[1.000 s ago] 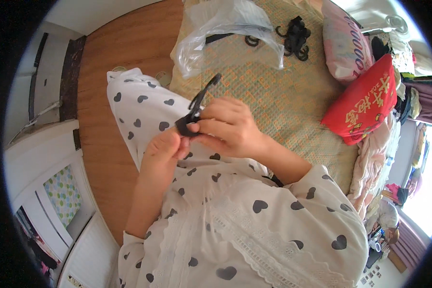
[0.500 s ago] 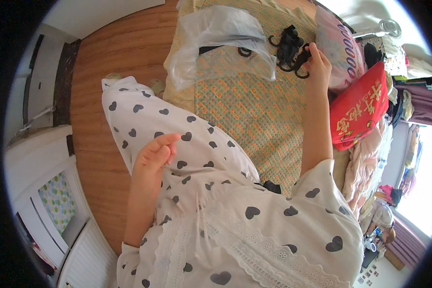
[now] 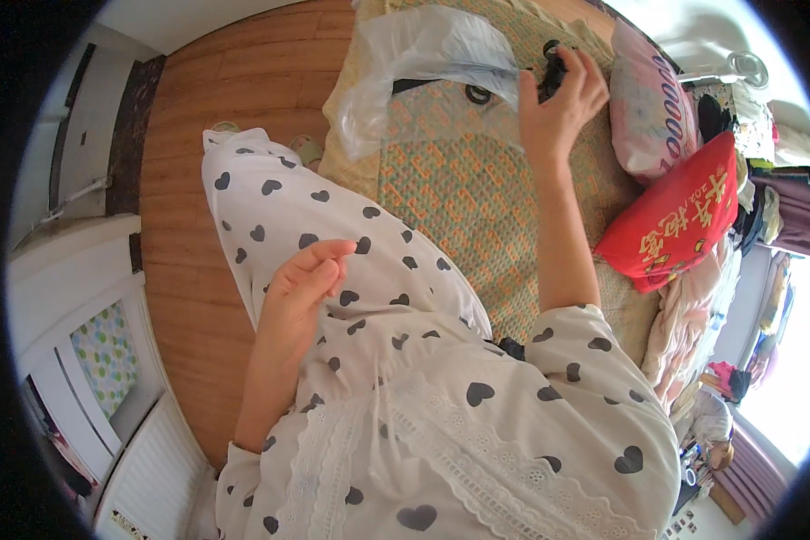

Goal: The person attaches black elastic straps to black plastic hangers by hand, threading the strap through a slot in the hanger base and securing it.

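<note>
Over the far part of the bed, my right hand (image 3: 565,108) is open, thumb and fingers apart. Just beyond and partly behind its fingers lie black things (image 3: 549,74) with curved, hook-like ends; my hand hides much of them, so their kind is unclear. To the left of that hand, a clear plastic bag (image 3: 441,40) lies crumpled on the bed, with a black ring-shaped piece (image 3: 478,94) at its edge. My left hand (image 3: 308,277) hovers above my lap, thumb and fingers pressed together, with nothing visible in them.
A patterned quilted cover (image 3: 459,193) spreads over the bed. On its right side lie a red cushion (image 3: 670,220) and a pink-white pillow (image 3: 648,108), with heaped bedding (image 3: 679,310) nearer. Wood flooring (image 3: 184,297) and a white radiator (image 3: 153,472) are on the left.
My right hand has moved left and let go of the black hooked thing it pinched; its fingers have spread. My left hand stays almost in place. The view has shifted slightly.
</note>
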Available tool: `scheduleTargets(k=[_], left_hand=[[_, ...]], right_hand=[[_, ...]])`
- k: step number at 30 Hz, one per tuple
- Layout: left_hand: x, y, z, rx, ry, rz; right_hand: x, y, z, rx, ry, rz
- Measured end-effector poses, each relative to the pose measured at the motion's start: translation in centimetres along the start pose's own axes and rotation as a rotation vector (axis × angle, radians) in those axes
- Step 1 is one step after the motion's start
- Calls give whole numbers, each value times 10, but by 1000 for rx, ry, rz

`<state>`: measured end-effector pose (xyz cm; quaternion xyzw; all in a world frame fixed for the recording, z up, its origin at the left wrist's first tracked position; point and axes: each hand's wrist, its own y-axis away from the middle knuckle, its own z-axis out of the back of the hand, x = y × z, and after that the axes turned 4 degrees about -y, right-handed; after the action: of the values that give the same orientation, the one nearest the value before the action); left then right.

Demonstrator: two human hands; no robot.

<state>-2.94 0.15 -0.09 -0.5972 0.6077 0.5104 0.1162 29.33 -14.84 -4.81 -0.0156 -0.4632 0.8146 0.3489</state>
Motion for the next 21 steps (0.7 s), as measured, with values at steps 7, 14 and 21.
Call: scheduleTargets(k=[7, 14, 21], left_hand=[[2, 1, 2, -34, -15, -45], [9, 6, 6, -96, -15, -26], [12, 14, 11, -131, 18, -37]], right_hand=[[63, 37, -7, 176, -352, 184], [62, 38, -15, 272, -525, 212], [-135, -34, -51, 7, 101, -414]])
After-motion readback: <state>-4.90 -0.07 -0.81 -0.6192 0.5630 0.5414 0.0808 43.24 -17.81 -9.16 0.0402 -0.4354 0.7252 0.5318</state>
